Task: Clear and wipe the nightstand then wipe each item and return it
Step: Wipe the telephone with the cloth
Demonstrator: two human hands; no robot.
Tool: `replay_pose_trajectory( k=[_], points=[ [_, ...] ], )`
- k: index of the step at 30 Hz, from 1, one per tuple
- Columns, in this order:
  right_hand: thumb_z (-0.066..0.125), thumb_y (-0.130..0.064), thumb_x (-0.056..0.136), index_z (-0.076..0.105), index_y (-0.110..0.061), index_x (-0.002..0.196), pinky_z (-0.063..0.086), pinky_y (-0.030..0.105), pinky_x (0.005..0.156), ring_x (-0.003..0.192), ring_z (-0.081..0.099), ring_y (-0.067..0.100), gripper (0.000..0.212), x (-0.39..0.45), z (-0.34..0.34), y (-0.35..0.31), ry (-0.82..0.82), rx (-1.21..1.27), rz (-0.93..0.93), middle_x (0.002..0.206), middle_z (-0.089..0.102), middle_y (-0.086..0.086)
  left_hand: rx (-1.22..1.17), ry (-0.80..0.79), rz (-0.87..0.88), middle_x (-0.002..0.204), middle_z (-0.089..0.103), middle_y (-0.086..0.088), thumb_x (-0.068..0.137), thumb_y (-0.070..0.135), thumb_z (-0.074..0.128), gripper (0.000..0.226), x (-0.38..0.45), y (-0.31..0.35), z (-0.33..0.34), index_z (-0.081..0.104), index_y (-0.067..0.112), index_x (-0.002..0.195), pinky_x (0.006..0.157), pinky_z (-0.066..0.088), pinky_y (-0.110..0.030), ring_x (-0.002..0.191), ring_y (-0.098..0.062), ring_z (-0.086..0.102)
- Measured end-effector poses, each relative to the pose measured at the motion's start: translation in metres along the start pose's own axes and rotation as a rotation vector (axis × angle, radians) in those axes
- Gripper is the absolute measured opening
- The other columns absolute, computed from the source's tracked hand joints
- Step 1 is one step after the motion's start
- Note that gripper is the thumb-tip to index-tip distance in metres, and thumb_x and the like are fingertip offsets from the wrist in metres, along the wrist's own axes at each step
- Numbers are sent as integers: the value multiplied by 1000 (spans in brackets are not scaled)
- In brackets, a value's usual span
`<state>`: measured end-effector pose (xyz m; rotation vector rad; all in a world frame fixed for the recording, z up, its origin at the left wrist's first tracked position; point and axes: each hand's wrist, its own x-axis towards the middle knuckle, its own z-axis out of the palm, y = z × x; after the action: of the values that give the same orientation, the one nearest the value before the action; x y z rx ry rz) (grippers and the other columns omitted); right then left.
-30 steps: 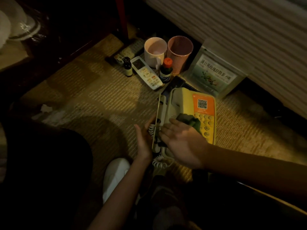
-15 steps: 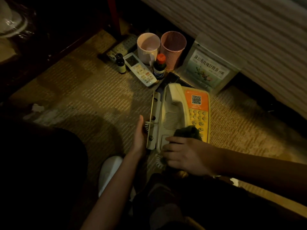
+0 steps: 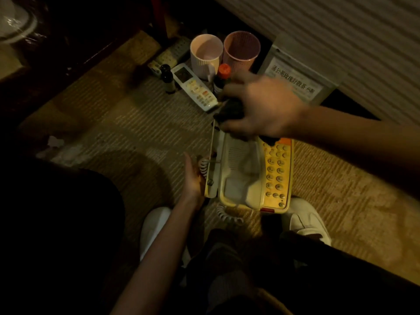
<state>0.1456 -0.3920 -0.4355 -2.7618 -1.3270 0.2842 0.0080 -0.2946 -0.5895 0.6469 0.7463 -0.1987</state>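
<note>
Wiping the telephone (image 3: 247, 173) at its far end, the right hand (image 3: 261, 108) clutches a dark cloth (image 3: 229, 111); the left hand (image 3: 193, 178), fingers straight, props its left side. A hard swipe risks toppling the orange-capped bottle (image 3: 221, 79) just beyond.

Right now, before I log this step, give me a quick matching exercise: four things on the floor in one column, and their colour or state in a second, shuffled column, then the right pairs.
Things:
1. telephone
2. cloth
3. small bottle beside the mug
4. air-conditioner remote

States:
A. orange cap, standing upright
B. lying flat on the carpet, white, buttons up
C. dark, bunched in the right hand
D. cream and orange, steadied at its side by the left hand

Pairs: 1-D, 2-C, 3-A, 4-B
</note>
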Motion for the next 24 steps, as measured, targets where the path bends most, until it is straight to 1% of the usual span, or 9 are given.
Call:
replay_pose_trajectory(
  k=[2, 3, 7, 9, 12, 16, 18, 20, 24],
  points=[
    [69, -49, 77, 37, -25, 137, 38, 29, 64, 89, 51, 22, 72, -4, 10, -3, -182, -206, 161, 132, 38, 10, -34, -4, -4, 94, 72, -9, 93, 63, 13, 73, -1, 0, 0, 63, 10, 104, 86, 48, -36, 88, -21, 67],
    [73, -45, 75, 33, -25, 139, 40, 29, 64, 90, 51, 24, 77, -8, 15, -2, -254, -160, 276, 130, 40, 11, -47, -7, -7, 99, 69, -10, 93, 63, 14, 73, -2, 1, 0, 61, 10, 106, 89, 47, -37, 93, -23, 65],
    [78, -20, 72, 37, -17, 139, 44, 26, 79, 114, 52, 25, 78, -25, 27, 33, -236, 469, 604, 128, 52, 8, -5, -29, -15, 100, 71, -11, 93, 62, 12, 73, -3, 1, -1, 62, 11, 109, 87, 48, -40, 97, -25, 64],
    [78, -14, 72, 37, -15, 141, 42, 27, 83, 120, 49, 26, 79, -40, 24, 48, -157, 579, 650, 133, 49, 11, 35, -28, -13, 94, 73, -9, 95, 61, 12, 72, -4, 1, 0, 65, 13, 103, 82, 50, -38, 91, -23, 68],
    [78, -11, 72, 41, -17, 140, 37, 26, 86, 124, 46, 28, 78, -54, 23, 70, -111, 578, 706, 135, 48, 13, 75, -17, -9, 87, 74, -8, 97, 57, 13, 69, -3, 0, 0, 67, 15, 95, 77, 50, -37, 81, -19, 71],
    [79, -11, 72, 47, -19, 136, 39, 28, 85, 120, 48, 29, 72, -65, 22, 95, -97, 561, 749, 129, 52, 12, 79, -15, -2, 87, 74, -9, 98, 53, 20, 63, -2, -1, 1, 69, 14, 95, 79, 51, -38, 86, -22, 68],
    [79, -9, 71, 50, -17, 134, 41, 30, 85, 117, 51, 29, 69, -78, 19, 105, -93, 540, 793, 123, 55, 12, 50, -27, -2, 82, 74, -7, 99, 50, 22, 66, -1, -2, 1, 76, 17, 81, 74, 54, -35, 80, -19, 69],
    [79, -7, 70, 54, -13, 130, 45, 35, 86, 112, 55, 31, 65, -94, 20, 116, -131, 539, 855, 116, 59, 14, 30, -45, 2, 76, 74, -4, 100, 48, 21, 72, 1, -3, 2, 78, 19, 67, 67, 58, -29, 72, -15, 71],
    [81, -16, 71, 59, 2, 119, 47, 38, 78, 102, 57, 32, 56, -117, 46, 123, -274, 423, 1026, 109, 60, 21, -4, -67, 14, 79, 74, -5, 99, 47, 22, 70, 2, -5, 1, 79, 18, 68, 72, 57, -30, 75, -16, 71]
  ],
)
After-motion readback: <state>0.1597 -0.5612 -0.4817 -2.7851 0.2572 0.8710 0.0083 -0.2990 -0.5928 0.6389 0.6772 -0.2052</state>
